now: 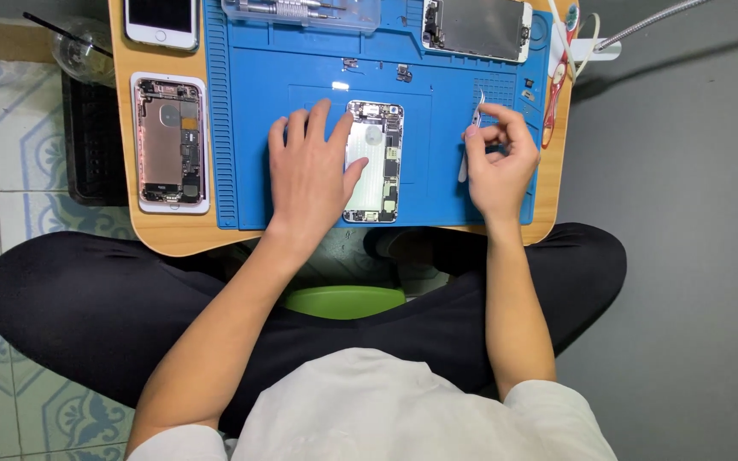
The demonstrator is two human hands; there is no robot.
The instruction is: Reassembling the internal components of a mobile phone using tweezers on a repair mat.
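Two hands busy | your left hand flat, steadying opened phone mid-mat | right hand pinching tweezers | phone light, fragile inside: hold by edges.

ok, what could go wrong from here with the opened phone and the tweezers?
1. The left hand only rests flat on the edge of the opened phone; it could slide on the blue mat when prodded.
2. The tweezers in the right hand have a sharp tip; a slip might scratch exposed boards.
3. Small loose parts on the mat could get knocked away.
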